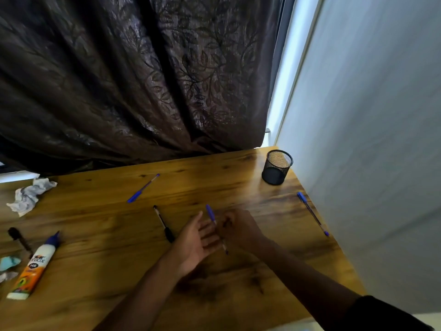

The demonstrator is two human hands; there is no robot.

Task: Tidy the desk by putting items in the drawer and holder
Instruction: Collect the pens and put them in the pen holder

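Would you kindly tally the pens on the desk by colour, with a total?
Blue pens: 3 – one far left of centre, one by the wall, one held by the right hand over the open left hand, cap at.
Black pens: 1.
Total: 4.

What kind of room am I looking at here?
Probably a home study corner: a wooden desk pushed against a dark leaf-patterned curtain and a plain wall, with a mesh pen holder, scattered pens and a glue bottle on it.
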